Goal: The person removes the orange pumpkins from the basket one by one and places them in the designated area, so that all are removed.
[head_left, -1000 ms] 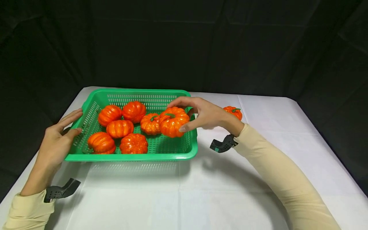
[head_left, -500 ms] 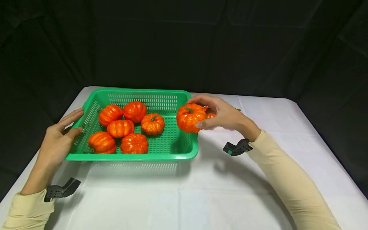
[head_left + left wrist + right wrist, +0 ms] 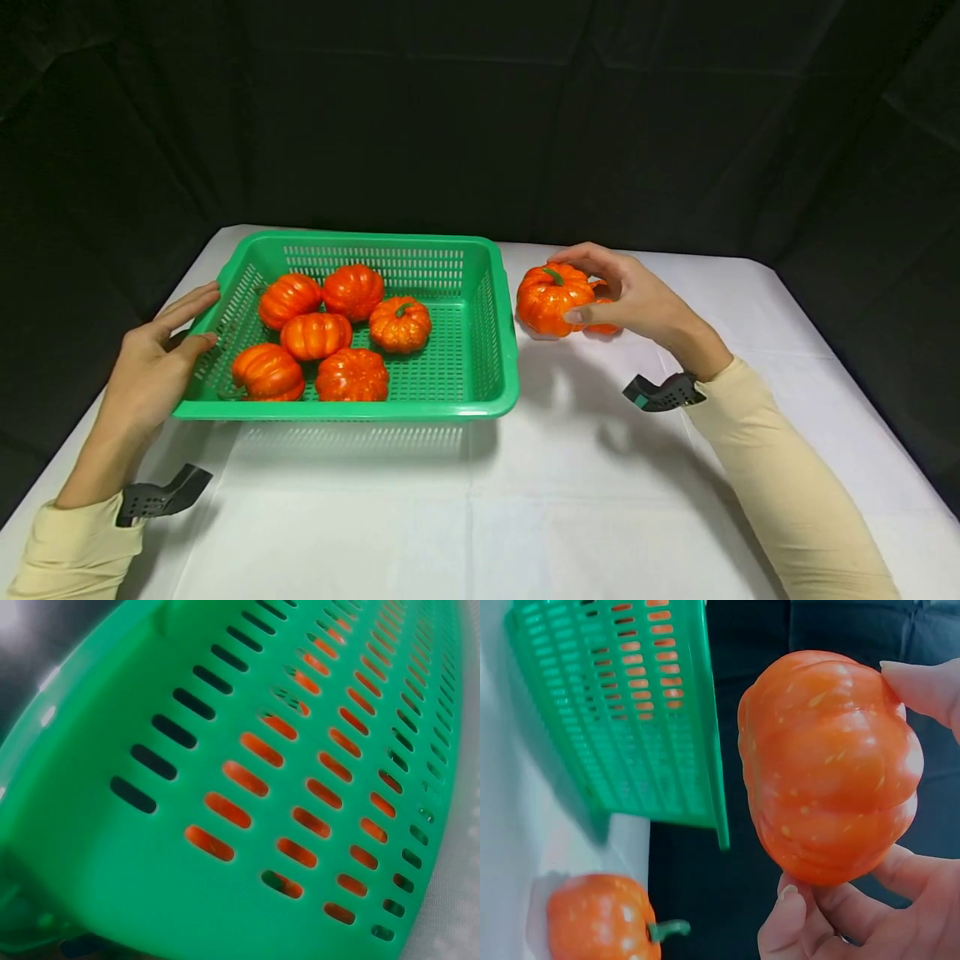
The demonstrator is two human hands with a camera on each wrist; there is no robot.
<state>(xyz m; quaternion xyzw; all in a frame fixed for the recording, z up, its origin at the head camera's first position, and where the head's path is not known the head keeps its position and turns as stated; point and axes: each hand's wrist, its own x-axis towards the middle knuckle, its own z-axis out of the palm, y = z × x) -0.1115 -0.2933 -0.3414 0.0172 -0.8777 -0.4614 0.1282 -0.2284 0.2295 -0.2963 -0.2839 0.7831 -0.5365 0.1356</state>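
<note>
Moving a pumpkin (image 3: 547, 298) out of the green basket (image 3: 495, 333); right hand (image 3: 637, 296) has fingers curled round it, held clear of the basket's right rim, just above the white table (image 3: 585, 467).
Next, by my read: set it down beside the second pumpkin (image 3: 600, 919) without knocking it. Left hand (image 3: 153, 367) rests flat-fingered on the basket's left wall. Six pumpkins inside. No labels or writing readable.
</note>
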